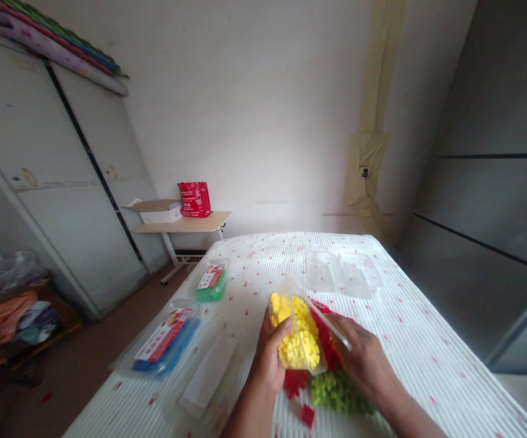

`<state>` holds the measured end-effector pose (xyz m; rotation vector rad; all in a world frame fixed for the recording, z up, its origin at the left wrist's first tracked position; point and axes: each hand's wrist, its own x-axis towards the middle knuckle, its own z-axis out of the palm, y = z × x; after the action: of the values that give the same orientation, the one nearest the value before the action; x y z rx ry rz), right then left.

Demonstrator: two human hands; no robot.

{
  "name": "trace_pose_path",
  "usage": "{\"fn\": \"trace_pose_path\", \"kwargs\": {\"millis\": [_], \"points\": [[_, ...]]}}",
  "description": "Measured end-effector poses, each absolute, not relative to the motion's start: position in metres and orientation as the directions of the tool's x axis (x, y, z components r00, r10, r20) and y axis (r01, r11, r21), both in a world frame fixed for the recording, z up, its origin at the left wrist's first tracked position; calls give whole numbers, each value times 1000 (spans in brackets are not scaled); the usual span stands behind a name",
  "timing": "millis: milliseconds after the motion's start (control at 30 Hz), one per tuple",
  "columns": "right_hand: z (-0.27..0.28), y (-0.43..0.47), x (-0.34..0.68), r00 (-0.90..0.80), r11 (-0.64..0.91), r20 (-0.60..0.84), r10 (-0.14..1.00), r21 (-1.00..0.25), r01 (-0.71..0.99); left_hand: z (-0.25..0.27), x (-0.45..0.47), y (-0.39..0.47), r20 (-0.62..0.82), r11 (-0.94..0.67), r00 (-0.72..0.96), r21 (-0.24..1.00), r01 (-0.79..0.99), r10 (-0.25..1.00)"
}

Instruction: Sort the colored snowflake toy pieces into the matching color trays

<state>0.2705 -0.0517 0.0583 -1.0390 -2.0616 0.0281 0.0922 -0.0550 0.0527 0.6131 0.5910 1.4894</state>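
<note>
My left hand point(270, 350) is closed round the side of a clear plastic box point(316, 367), its thumb lying over the front. Yellow flower-shaped pieces point(293, 331) fill that box, which is tilted up towards me. On its right side, my right hand point(358, 356) grips a clear plastic lid point(331, 325), seen almost edge-on; some of its fingers are hidden. Below and behind the hands lie red pieces point(295, 382), a small red square point(307, 416) and a heap of green pieces point(338, 392) on the table.
To the left on the white ribbed tablecloth point(263, 255) are a box with blue contents point(165, 347), a smaller box with green contents point(211, 283) and a pale flat lid or tray point(211, 374). Clear empty trays point(343, 274) lie at the back right.
</note>
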Motion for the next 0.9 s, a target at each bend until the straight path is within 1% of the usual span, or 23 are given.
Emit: {"fn": "trace_pose_path", "kwargs": {"millis": [133,233,333,467,533,633,800,900], "points": [[68,-45,295,-349,670,658,667,-326,667,58,89,-57,7,14,28,734,-679,1000],[72,-40,312,-343,658,665,663,-300,691,65,92,-59,-20,40,37,736,-676,999],[75,-38,327,-319,637,682,659,-279,719,72,96,-61,-13,46,55,738,-673,998],[76,-35,344,-314,622,667,676,-288,728,74,98,-60,-11,81,110,745,-662,994],[75,-33,350,-275,592,677,683,-292,751,72,96,-59,-10,87,120,745,-662,993],[72,-30,350,-198,539,710,675,-292,790,70,94,-56,-17,66,79,739,-671,997],[69,-31,341,-204,542,696,689,-307,783,70,94,-53,-95,75,4,753,-654,995],[67,-32,338,-195,538,697,690,-313,782,76,98,-52,-104,50,-50,778,-626,993]]}}
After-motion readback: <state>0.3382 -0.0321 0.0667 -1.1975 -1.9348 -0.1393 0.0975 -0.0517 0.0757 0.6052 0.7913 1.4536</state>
